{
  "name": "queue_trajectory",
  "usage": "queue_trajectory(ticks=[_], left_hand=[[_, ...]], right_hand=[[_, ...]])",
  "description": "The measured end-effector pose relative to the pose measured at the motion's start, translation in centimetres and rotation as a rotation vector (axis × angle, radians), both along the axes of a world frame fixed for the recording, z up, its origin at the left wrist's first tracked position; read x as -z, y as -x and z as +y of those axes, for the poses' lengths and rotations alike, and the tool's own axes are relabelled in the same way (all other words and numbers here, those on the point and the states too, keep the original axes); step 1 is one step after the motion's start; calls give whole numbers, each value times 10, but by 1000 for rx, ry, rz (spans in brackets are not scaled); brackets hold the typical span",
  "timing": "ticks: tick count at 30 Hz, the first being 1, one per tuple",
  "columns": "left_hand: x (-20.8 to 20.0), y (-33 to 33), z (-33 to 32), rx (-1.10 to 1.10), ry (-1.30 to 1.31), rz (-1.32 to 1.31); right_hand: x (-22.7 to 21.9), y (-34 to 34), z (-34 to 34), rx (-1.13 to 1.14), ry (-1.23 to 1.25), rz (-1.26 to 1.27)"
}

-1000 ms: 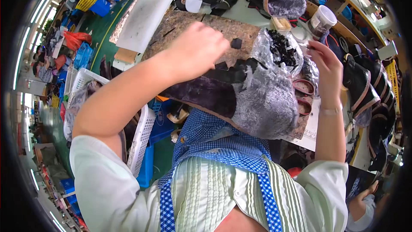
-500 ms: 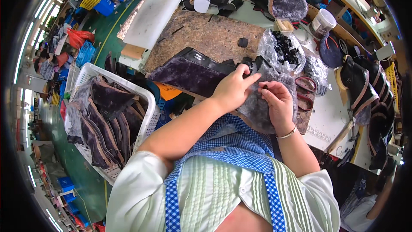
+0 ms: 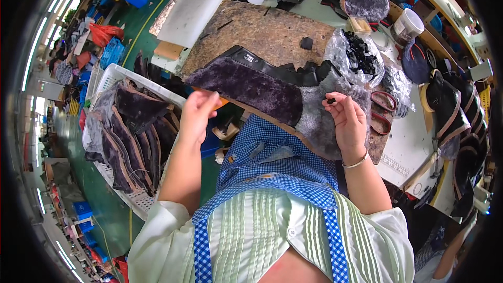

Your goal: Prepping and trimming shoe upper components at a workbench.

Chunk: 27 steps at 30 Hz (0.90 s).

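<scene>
Across the near edge of the brown speckled board lies a fur-lined boot upper (image 3: 251, 86), dark purple fur at left, grey fur at right, black leather along its far edge. My left hand (image 3: 196, 118) is at its lower left edge, fingers stretched and apart, holding nothing I can see. Over the grey fur, my right hand (image 3: 348, 126) pinches a small black piece (image 3: 331, 101) between thumb and fingertips. Just beyond, a clear plastic bag (image 3: 335, 47) holds many small black pieces (image 3: 361, 55).
A white basket (image 3: 175, 97) of fur-lined uppers stands at my left. On the brown board (image 3: 262, 29) lies a small black scrap (image 3: 306, 43). A white slab (image 3: 196, 10) is at the far left, dark red loops (image 3: 381, 123) and black boots (image 3: 445, 99) at right, a white tub (image 3: 408, 23) behind.
My left hand has left the black leather edge in the middle and moved left to the upper's lower left side. My right hand still pinches the small black piece.
</scene>
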State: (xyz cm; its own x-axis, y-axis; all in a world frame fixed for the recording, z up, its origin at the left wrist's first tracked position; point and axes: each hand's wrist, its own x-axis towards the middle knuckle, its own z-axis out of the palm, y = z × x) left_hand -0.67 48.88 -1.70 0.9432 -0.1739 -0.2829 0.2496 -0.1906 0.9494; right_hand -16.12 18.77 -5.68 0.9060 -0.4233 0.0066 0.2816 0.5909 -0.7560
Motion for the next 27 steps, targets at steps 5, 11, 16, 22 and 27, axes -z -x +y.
queue_trajectory(ticks=[5,11,16,22,27], left_hand=[[-8,-23,-21,-234,478,-102],[-49,50,-79,712,-197,-1238],[-34,57,-74,776,-162,-1106],[-29,61,-76,741,-225,-1241],[-32,55,-75,688,-221,-1289]], right_hand=[[2,-1,10,91,255,255],[6,-3,17,117,481,167],[-11,4,9,68,419,251],[-29,9,6,-34,237,316],[-39,12,13,-215,255,358]])
